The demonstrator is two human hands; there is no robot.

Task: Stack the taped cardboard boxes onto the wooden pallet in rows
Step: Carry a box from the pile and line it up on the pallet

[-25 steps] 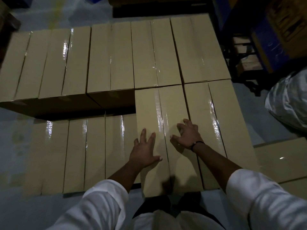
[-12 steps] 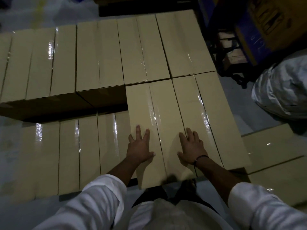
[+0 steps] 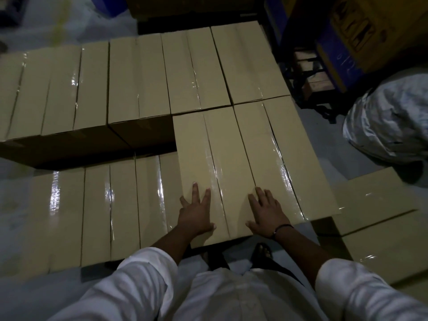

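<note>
both hands lie flat and open on top of the nearest upper-tier cardboard box point(image 3: 201, 154), gripping nothing. the left hand point(image 3: 196, 214) rests palm down on the box's left half near its near edge, fingers straight and spread, thumb pointing right toward the glossy strip of clear tape point(image 3: 214, 163) that runs down the box's centre seam. the right hand point(image 3: 268, 212) rests palm down at the box's near right corner, fingers straight and close together, thumb stretched left; it lies over the line where this box meets the neighbouring box point(image 3: 284, 158) on its right, so how much of it sits on each i cannot tell. a dark bracelet point(image 3: 281, 228) circles the right wrist, and both arms come out of white sleeves point(image 3: 129, 286). the touched box stands flush against its right neighbour and butts end to end against the far row of boxes point(image 3: 139, 77), all at the same height, all taped along the middle. to its left a lower row of boxes point(image 3: 97, 216) sits one tier down, touching its side. more boxes point(image 3: 375, 205) lie lower at the right, and a bundle wrapped in shiny plastic point(image 3: 389, 117) sits on the floor beyond them. a sandalled foot point(image 3: 261, 251) shows just below the box's near edge.
</note>
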